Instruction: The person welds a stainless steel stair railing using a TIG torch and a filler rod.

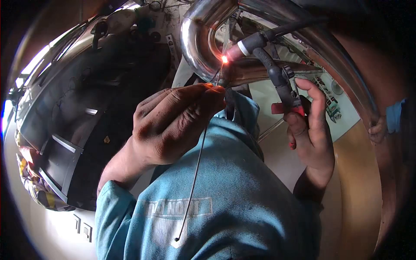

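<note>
My left hand [177, 119] is closed, pinching a thin filler rod [197, 169] between thumb and fingertips. The rod's tail hangs down in front of my blue shirt [225, 186], and its upper tip reaches a bright glowing arc. At that spot sits the nozzle of a TIG torch [273, 69], close against a shiny bent metal pipe [195, 39]. Fingers of my right hand [314, 134] grip the lower end of the torch handle, beside a red part, with the index finger raised along it. The exact weld spot is lost in the glare.
A black cable or hose [299, 25] runs from the torch head to the upper right. Another long curved tube [342, 47] arcs down the right side. Small parts [327, 99] lie on a pale surface behind my right hand. A large dark panel [99, 117] fills the left.
</note>
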Available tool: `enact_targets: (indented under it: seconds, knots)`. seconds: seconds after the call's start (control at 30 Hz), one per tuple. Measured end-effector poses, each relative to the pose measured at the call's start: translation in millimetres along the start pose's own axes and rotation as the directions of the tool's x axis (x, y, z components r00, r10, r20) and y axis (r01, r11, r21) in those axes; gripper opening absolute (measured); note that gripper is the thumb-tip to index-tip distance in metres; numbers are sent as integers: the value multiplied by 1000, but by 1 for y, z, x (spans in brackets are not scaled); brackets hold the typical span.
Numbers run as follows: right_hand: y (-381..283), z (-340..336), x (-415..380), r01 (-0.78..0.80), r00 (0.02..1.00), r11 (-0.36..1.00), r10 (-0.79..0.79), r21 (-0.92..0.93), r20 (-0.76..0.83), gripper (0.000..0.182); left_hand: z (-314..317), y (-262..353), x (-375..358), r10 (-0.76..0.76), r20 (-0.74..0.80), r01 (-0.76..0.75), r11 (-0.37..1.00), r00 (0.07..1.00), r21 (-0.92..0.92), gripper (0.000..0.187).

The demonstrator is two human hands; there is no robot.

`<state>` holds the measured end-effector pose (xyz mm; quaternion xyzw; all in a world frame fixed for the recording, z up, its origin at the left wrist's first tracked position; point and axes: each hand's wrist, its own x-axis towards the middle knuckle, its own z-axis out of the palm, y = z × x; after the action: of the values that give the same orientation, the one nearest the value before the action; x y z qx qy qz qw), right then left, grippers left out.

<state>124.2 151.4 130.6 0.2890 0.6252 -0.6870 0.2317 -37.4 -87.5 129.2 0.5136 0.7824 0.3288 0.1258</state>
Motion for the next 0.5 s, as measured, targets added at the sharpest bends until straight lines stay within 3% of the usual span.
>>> enact_targets:
  seconds: [0.5]
  knots:
    - [0, 5, 0, -21, 999, 999, 23, 49, -41, 49, -2, -2, 0, -14, 7, 14, 999, 1000, -40, 36]
